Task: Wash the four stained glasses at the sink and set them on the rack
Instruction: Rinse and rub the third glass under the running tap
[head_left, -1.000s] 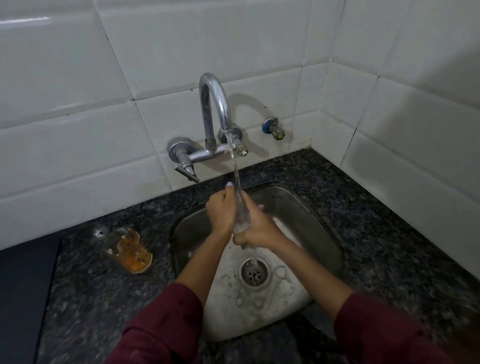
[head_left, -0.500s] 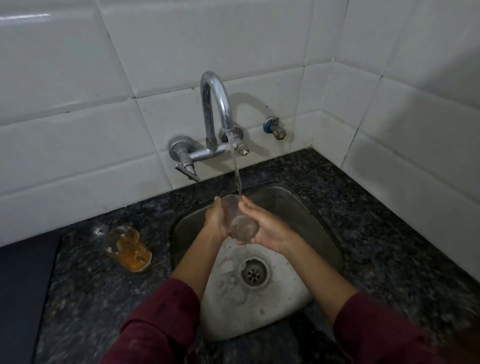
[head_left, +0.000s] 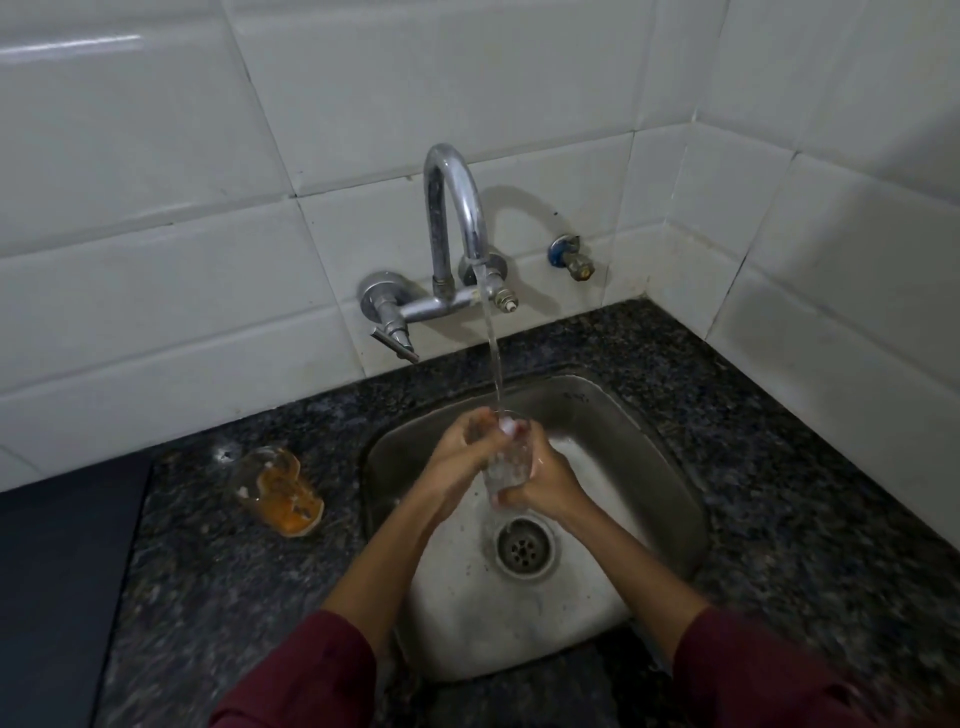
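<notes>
I have both hands on one clear glass (head_left: 503, 462) over the sink (head_left: 670, 467), left hand (head_left: 457, 457) curled round its upper part, right hand (head_left: 545, 480) gripping its base, the tap (head_left: 457, 208) stream at 12 o'clock running into it. I judge this the rinsing step. Next it goes to the rack, which is out of view; a stained glass (head_left: 278, 488) lies on the worktop (head_left: 779, 441) at 9 o'clock.

White glossy wall tiles (head_left: 156, 260) with thin grey joints. Black worktop (head_left: 779, 467) speckled with grey and white grains. Dull silver sink (head_left: 670, 467), paler and whitish at the bottom near the metal drain (head_left: 523, 546). Shiny chrome tap (head_left: 452, 218); small blue and brass valve (head_left: 570, 258) beside. Clear glass (head_left: 503, 467) under transparent water. Orange-stained glass (head_left: 278, 491) near the worktop's left edge. Dark red sleeves (head_left: 311, 680). Flat dark navy surface (head_left: 57, 571) at far left.
</notes>
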